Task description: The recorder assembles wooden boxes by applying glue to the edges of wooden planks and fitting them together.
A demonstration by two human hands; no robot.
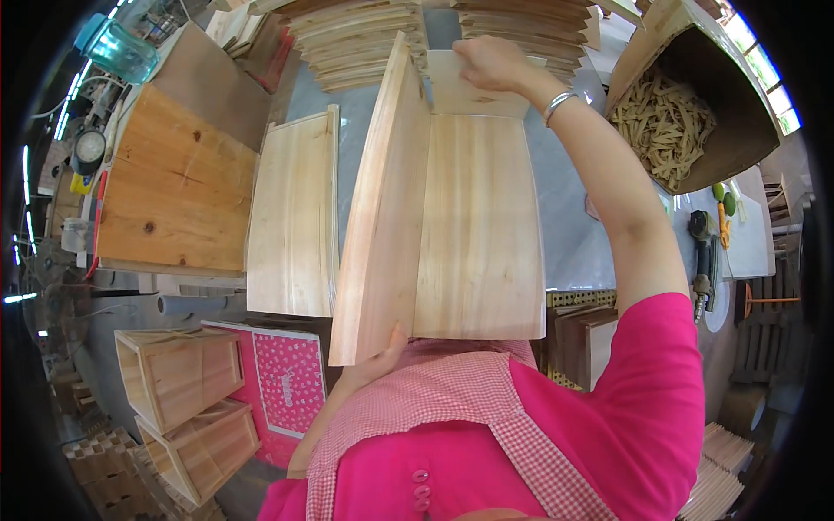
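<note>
A long pale wooden panel stands on edge in front of me, leaning slightly. Beside it on the right lies a wide flat wooden panel. My left hand is closed round the near lower end of the standing panel, its fingers partly hidden behind the wood. A short wooden end board rises at the far end of the flat panel. My right hand reaches over the table with bent fingers closed on the top edge of that end board.
Stacked wooden slats lie at the back. Another pale panel and a knotty brown board are at left. A cardboard box of wood strips stands at right, near a power tool. Wooden boxes sit lower left.
</note>
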